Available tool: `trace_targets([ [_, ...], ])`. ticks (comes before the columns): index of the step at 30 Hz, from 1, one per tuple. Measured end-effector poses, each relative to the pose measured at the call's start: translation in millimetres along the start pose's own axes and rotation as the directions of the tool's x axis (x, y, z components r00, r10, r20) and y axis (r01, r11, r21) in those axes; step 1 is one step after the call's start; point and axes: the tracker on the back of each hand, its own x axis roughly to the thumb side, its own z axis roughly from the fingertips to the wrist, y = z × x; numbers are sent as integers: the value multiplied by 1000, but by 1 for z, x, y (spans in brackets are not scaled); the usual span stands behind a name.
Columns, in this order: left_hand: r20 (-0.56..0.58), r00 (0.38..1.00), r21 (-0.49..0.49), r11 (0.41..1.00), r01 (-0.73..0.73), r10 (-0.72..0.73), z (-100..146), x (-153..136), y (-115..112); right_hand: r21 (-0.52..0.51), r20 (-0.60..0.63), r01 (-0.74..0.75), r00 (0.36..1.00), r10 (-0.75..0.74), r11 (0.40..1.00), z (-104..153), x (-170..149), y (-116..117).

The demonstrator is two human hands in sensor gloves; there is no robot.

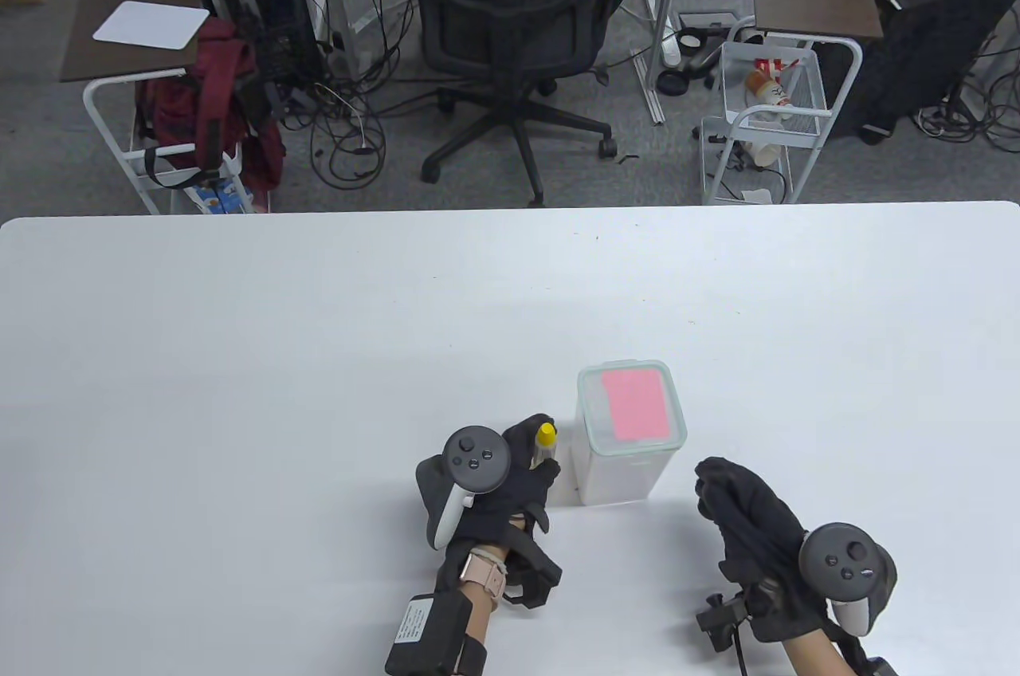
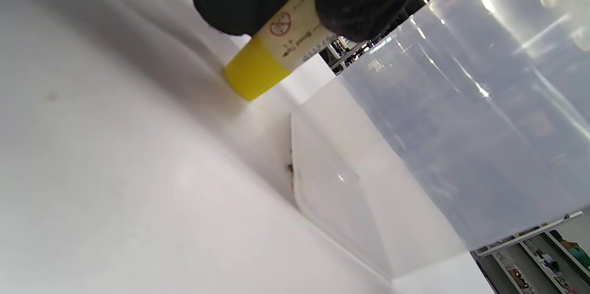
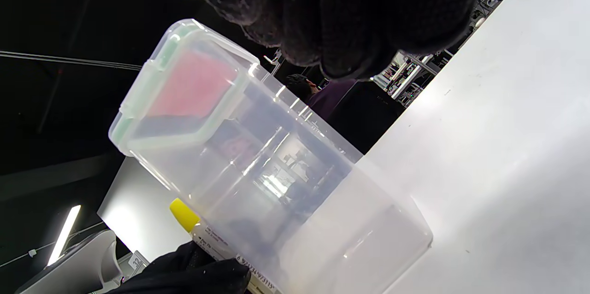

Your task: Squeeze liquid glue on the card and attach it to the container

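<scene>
A smooth white table (image 1: pixel 319 357) carries a tall, boxy container (image 1: pixel 629 437) of clear, slightly frosted plastic, its rounded-corner lid edged with a pale green seal. A flat pink card (image 1: pixel 633 405), rectangular and matte, lies on top of that lid. Just left of the container, the left hand (image 1: pixel 510 485), in a black knitted glove, holds a slim glue bottle (image 1: pixel 545 446) upright, its grip wrapped around the printed paper label with the yellow cap pointing up. The table view shows only that cap and a sliver of the body; the left wrist view adds the bottle's yellow base (image 2: pixel 252 73) resting on the table and a red prohibition mark on the label, with the container's glossy wall close beside it. The right hand (image 1: pixel 749 524) sits near the container's right side, apart from it and holding nothing; its fingers (image 3: pixel 350 17) curl loosely, and whether that grip is apart or together cannot be told. The right wrist view shows the card through the lid's rim.
</scene>
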Motion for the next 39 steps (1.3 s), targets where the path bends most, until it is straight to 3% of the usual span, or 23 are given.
trace_targets([
  [11,-24,1000,40,999,5,-4,14,-10,11,15,-13,-10,1000,11,1000,1,0,5],
  [19,-50,996,227,972,-59,72,58,-20,35,15,-22,-13,1000,13,1000,0,-1,5],
  [25,4,986,253,954,-163,168,67,-23,37,23,-11,-21,1000,21,1000,1,-1,8],
  [32,49,989,303,941,-150,142,75,-14,44,21,9,-35,999,35,999,1,1,7],
  [39,97,994,389,917,-92,58,79,8,70,-113,140,-162,974,177,980,-14,23,-22],
])
